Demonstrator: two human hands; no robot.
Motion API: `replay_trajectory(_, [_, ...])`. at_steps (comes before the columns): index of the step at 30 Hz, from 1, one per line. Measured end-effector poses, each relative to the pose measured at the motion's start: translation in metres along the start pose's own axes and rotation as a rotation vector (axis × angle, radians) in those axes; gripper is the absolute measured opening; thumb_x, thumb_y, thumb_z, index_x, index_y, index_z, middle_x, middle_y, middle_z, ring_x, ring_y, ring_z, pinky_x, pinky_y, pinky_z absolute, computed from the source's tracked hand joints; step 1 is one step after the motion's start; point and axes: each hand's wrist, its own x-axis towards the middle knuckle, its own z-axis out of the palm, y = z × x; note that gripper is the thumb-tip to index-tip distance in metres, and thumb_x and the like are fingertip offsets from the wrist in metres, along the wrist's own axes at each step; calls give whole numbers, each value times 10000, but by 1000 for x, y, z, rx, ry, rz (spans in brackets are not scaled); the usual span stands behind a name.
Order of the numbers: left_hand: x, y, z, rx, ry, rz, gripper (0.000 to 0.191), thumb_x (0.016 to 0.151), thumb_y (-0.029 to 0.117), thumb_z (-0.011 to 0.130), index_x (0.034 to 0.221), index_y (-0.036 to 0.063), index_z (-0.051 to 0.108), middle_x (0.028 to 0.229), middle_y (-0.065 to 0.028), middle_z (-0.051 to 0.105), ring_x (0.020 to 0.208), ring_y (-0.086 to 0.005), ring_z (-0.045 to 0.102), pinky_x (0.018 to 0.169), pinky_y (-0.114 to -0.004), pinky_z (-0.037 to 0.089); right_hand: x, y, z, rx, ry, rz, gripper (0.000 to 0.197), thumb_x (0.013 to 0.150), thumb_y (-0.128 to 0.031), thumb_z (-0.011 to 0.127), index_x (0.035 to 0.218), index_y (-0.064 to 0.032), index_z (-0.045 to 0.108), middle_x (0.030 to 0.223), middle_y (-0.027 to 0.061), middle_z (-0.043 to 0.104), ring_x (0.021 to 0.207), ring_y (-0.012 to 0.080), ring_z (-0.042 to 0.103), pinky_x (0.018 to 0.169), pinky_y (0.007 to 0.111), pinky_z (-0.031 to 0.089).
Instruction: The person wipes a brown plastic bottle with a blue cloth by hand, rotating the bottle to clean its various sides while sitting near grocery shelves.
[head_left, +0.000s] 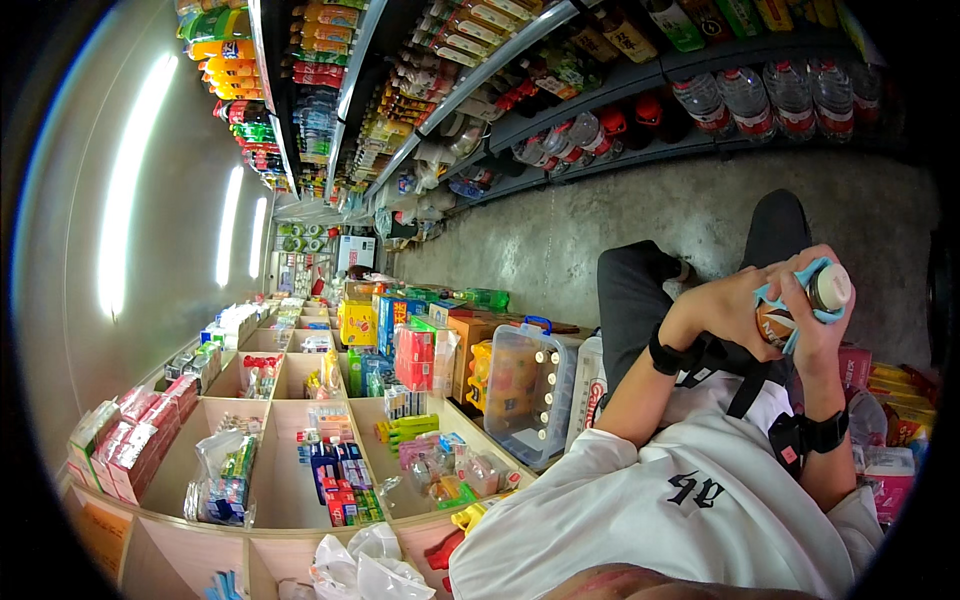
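A small bottle (772, 322) with a white cap and a brown label is held at a tilt in front of my legs. My left hand (724, 311) wraps around its lower body. A light blue cloth (838, 307) surrounds part of the bottle below the cap, and my right hand (814, 322) presses it there with bent fingers. Part of the label and the bottle's base are covered by my hands. To the left of my legs, a clear plastic storage box (495, 427) with a blue handle contains several white-capped bottles (541, 382).
Wooden compartment shelving (300, 435) with boxed and bagged goods runs along the left. Drink racks (450, 82) line the top, with large water bottles (787, 97) low down. Between lies a concrete floor (525, 225). Cartons (465, 337) stand beside the clear box; packaged goods (892, 412) lie right of me.
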Motion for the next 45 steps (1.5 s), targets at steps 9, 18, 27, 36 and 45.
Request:
replay_trajectory(9, [3,13,8,153,147,-84,783,529,200,863,1195,57,478,925,-138,655,867,-270,662,763,-332,511,1,8,-6,78,137,-2,120,870,-33,646,949,-49,557,815,19,568,736,112,601,705,263,474])
replay_trajectory(18, [2,27,14,307,238,-205,827,518,218,865,1194,-14,449,839,-213,673,822,-364,678,721,-387,531,2,14,-6,109,313,53,156,870,-49,655,993,-41,559,818,11,568,722,100,574,710,248,457])
replay_trajectory(27, [-8,37,1,195,124,-228,861,537,307,904,1199,-19,461,936,-207,677,857,-365,675,762,-368,527,0,4,-1,140,105,12,129,831,-28,620,908,-49,518,752,36,560,709,138,586,701,289,466])
replay_trajectory(36, [-24,49,-22,36,103,-158,682,645,277,892,1159,-23,560,1005,-115,682,943,-213,663,842,-308,497,2,-9,7,327,-55,14,195,776,-87,655,840,-73,472,679,50,543,639,156,551,744,339,444])
replay_trajectory(45, [-34,39,-38,-41,227,-146,249,722,41,780,952,2,696,971,-84,688,879,-165,646,813,-275,484,1,-3,6,172,-40,29,153,798,-54,645,853,-51,502,701,61,567,663,148,575,743,331,467])
